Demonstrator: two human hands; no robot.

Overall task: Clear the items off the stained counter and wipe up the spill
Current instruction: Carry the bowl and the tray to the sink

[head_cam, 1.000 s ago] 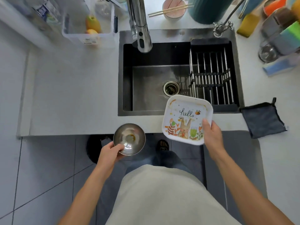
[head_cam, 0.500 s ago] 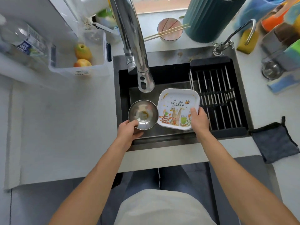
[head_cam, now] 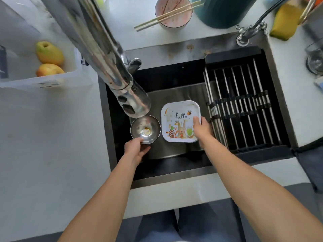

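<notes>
**Dishes go down into the sink, freeing the counter for wiping**

Dishes are the matter in hand: a small steel bowl (head_cam: 145, 129) and a square white plate (head_cam: 180, 121) printed with a rabbit and the word "hello". Both are low inside the dark sink (head_cam: 120, 154), side by side and close together, the bowl to the left under the spout of the tap (head_cam: 122, 89), the plate just left of the drying rack (head_cam: 244, 105). Whether they already rest on the sink floor or hang just above it cannot be told.

The left hand (head_cam: 136, 148) pinches the near rim of the bowl, thumb on top and fingers curled beneath, which keeps the yellowish residue inside level. The right hand (head_cam: 201, 128) grips the plate's right edge, thumb lying on the printed face and fingers hidden underneath, so the plate is held flat, face up. Carrying one piece per hand looks like a way of clearing both in a single trip.

Placing them in the basin seems sensible: soiled dishes belong there, and the counter (head_cam: 49, 145) to the left is then free for wiping. A dark cloth (head_cam: 309, 165) hangs over the counter edge at the right, likely the tool for the spill. Behind the sink stands a pink bowl (head_cam: 173, 16) with chopsticks (head_cam: 166, 15) across it, possibly to be cleared as well.
</notes>
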